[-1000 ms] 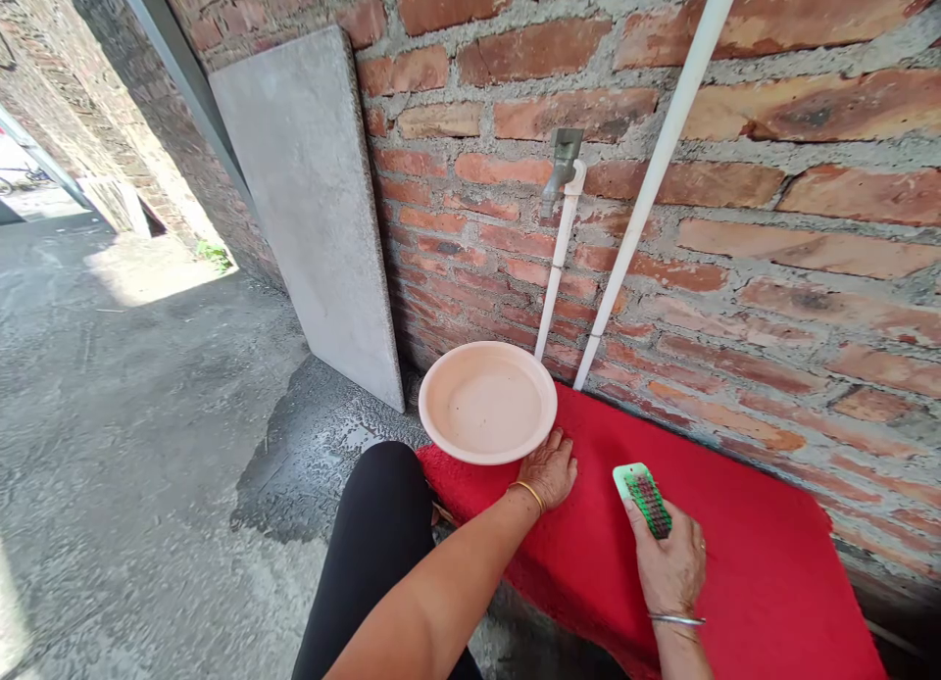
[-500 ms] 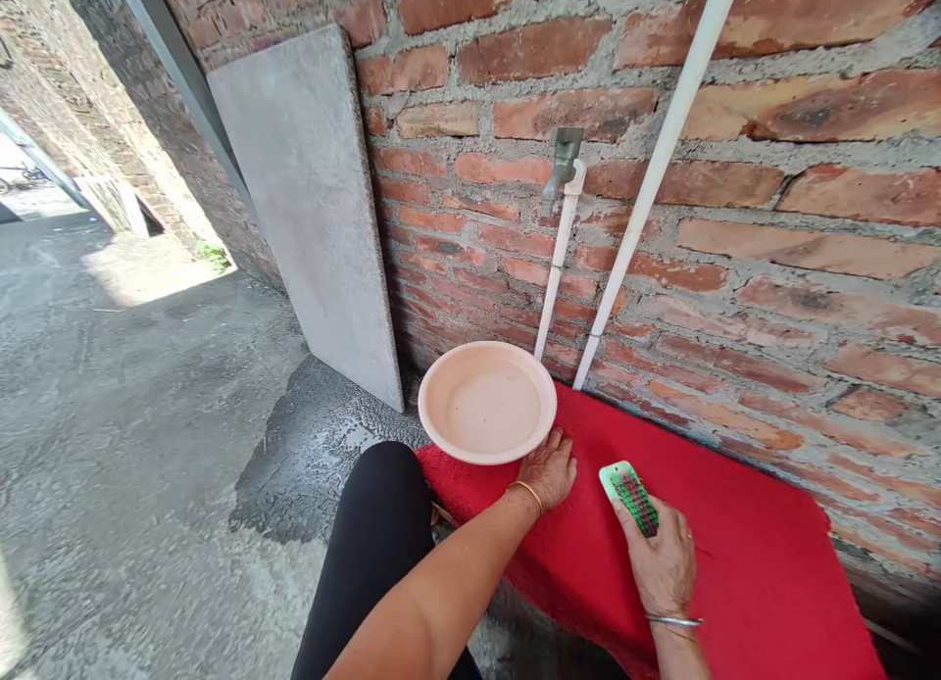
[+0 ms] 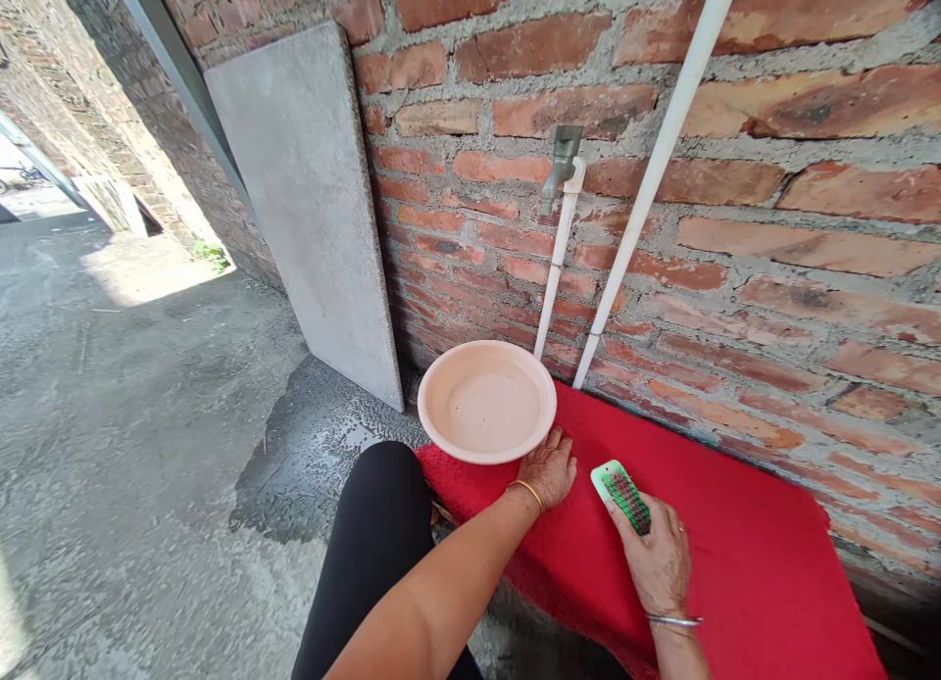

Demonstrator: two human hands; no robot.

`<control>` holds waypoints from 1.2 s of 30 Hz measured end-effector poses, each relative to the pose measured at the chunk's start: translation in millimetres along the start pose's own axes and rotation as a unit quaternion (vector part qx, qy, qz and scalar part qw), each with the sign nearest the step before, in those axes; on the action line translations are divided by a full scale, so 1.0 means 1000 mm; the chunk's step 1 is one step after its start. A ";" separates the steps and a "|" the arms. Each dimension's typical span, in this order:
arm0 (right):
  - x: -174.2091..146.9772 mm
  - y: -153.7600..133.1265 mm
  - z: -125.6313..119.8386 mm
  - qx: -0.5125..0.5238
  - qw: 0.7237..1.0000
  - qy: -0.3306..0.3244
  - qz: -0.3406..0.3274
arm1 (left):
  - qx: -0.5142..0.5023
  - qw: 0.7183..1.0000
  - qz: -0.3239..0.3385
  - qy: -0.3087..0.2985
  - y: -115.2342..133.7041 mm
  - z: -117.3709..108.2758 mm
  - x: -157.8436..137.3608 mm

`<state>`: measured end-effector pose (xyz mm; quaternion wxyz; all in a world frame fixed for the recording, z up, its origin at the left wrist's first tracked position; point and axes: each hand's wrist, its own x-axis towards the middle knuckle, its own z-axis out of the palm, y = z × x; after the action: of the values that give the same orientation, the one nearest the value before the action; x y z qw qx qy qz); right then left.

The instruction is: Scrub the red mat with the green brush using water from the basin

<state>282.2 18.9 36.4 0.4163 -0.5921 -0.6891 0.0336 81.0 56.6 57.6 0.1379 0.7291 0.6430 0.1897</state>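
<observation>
My right hand (image 3: pixel 662 553) grips a green scrub brush (image 3: pixel 621 498) whose dark and green bristles face up. It is over a red cloth (image 3: pixel 765 553) spread across a bench-like surface. Flat on the same cloth lies my left hand (image 3: pixel 548 468), fingers stretched out and holding nothing. Just beyond that hand, a pale pink basin (image 3: pixel 486 402) rests at the left end of the cloth. A few small specks show in its bottom, and its near rim is close to my left fingers.
Behind the cloth rises a brick wall (image 3: pixel 809 239) with a tap (image 3: pixel 563 166) and white pipes (image 3: pixel 654 180). A grey slab (image 3: pixel 309 210) leans against the wall at left. The concrete floor (image 3: pixel 147 415) has a wet patch (image 3: pixel 316 464) near my knee (image 3: pixel 386 484).
My right hand has shifted slightly to the left with the scrub brush. My left hand and the basin have stayed in place.
</observation>
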 end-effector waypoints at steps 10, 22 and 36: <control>0.000 0.003 0.001 -0.002 1.000 0.007 -0.006 | -0.002 1.000 -0.005 -0.004 0.000 -0.002 0.000; -0.001 0.002 0.002 -0.020 1.000 -0.018 -0.011 | -0.006 1.000 -0.002 -0.001 0.000 -0.001 0.000; -0.001 0.002 0.001 -0.045 0.998 -0.037 -0.022 | 0.001 1.000 0.004 0.010 0.000 0.001 -0.001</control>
<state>282.9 19.5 34.4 0.3637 -0.5933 -0.7180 0.0152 80.9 55.8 56.6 0.1305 0.7299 0.6415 0.1967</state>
